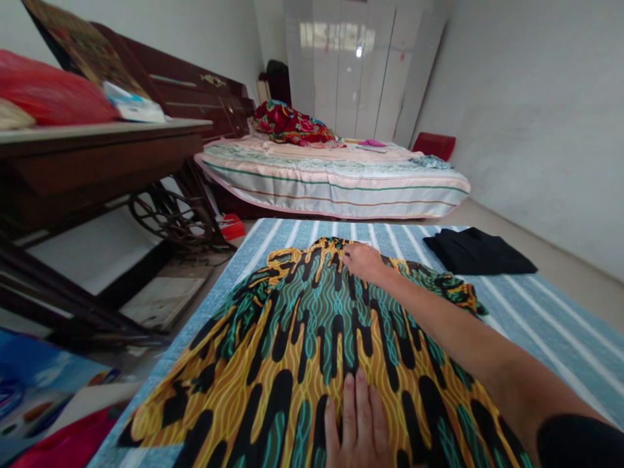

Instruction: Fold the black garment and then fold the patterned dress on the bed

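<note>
A patterned garment (302, 351) in yellow, black and teal lies spread on a blue striped mat (546, 318) on the floor. My left hand (358, 422) rests flat on its near part, fingers stretched out and together. My right hand (363, 260) reaches to the far end of the garment, at its neck, with the fingers curled down onto the cloth; whether they pinch it is not visible.
A folded black cloth (480, 252) lies on the mat at the right. A dark treadle sewing table (97, 162) stands at the left with red fabric (49, 94) on top. A low mattress (336, 172) lies beyond, white wardrobe (361, 65) behind.
</note>
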Demonstrator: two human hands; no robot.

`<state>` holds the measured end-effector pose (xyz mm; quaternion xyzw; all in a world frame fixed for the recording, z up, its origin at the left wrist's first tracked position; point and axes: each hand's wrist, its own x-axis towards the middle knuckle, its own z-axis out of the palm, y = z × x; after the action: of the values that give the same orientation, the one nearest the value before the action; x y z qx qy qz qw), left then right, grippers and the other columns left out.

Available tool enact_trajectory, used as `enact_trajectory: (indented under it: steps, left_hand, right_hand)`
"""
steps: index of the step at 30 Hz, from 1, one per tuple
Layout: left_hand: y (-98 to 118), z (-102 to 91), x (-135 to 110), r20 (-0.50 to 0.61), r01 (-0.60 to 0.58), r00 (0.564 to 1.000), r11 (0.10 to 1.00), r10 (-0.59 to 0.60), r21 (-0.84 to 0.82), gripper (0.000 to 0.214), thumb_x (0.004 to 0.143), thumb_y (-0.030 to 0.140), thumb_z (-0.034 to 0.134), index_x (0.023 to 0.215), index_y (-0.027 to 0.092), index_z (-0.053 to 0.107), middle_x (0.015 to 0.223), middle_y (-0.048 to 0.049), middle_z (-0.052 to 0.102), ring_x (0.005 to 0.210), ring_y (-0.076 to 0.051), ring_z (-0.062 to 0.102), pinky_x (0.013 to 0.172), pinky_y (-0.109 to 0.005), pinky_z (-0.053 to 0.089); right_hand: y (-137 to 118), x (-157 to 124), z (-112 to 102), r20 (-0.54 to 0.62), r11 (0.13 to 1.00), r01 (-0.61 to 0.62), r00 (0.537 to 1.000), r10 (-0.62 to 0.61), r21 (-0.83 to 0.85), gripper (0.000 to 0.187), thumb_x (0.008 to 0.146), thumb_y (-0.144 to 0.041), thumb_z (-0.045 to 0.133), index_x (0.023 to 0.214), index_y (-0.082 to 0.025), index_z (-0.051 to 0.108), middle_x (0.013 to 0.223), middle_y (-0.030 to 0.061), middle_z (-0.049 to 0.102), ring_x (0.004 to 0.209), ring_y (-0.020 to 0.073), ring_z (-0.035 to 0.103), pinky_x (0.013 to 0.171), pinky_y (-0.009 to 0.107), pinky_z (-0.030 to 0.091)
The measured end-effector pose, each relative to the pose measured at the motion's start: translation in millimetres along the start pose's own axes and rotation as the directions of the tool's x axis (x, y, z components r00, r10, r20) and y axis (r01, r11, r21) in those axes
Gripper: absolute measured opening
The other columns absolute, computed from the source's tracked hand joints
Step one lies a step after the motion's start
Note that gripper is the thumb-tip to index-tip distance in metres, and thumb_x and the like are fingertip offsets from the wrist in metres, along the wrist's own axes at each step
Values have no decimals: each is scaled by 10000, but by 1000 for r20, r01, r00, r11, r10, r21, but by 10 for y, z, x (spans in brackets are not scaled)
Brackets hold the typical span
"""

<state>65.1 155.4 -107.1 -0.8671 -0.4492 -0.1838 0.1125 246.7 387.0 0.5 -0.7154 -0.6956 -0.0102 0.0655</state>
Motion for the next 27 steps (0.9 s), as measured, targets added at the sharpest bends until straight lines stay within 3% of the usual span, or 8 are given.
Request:
enact_trajectory:
  steps: [3, 6, 14, 20, 27]
  left_hand:
    - [37, -146, 56, 89, -11, 996, 999, 14, -30, 637, 796, 567, 456, 1265, 148, 556, 1374, -153, 465, 1284, -357, 380, 1027, -561, 278]
    - [64, -286, 110, 139, 16, 990, 999, -10, -44, 774, 735, 668, 442, 1276, 123, 543, 1417, -168, 404, 1321, -377, 306, 1043, -586, 229]
    - [36, -460, 173, 265, -2, 964, 997, 21, -73, 753, 826, 632, 341, 1350, 103, 444, 1465, -167, 318, 1354, -339, 257, 1061, -570, 223]
    - [46, -534, 205, 307, 10, 952, 997, 15, -80, 744, 850, 614, 313, 1371, 91, 406, 1471, -164, 308, 1372, -320, 220, 1083, -560, 182]
    - [57, -574, 198, 246, 16, 969, 994, 11, -109, 702, 859, 577, 347, 1365, 95, 414, 1451, -161, 354, 1359, -313, 256, 1085, -545, 197]
  right_hand:
    - [-105, -407, 164, 49, 990, 135, 989, -138, 50, 440, 906, -543, 359, 1095, -219, 588, 1125, 86, 617, 1048, 214, 562, 872, 320, 402]
    - [-112, -576, 297, 19, 967, 236, 971, -239, 95, 555, 900, -567, 355, 1273, -173, 473, 1349, 146, 461, 1254, 247, 401, 1013, 406, 283]
    - [-234, -813, 234, -42, 960, 246, 969, -242, 133, 633, 924, -571, 228, 1363, -142, 380, 1456, 159, 328, 1351, 257, 262, 1075, 451, 191]
    - [-343, -1006, 214, -16, 955, 259, 966, -260, 143, 606, 920, -564, 271, 1343, -157, 419, 1448, 155, 349, 1336, 263, 301, 1065, 460, 222]
    - [-402, -1340, 235, -23, 951, 266, 964, -266, 158, 593, 930, -544, 262, 1360, -159, 400, 1443, 145, 363, 1340, 244, 296, 1059, 443, 243]
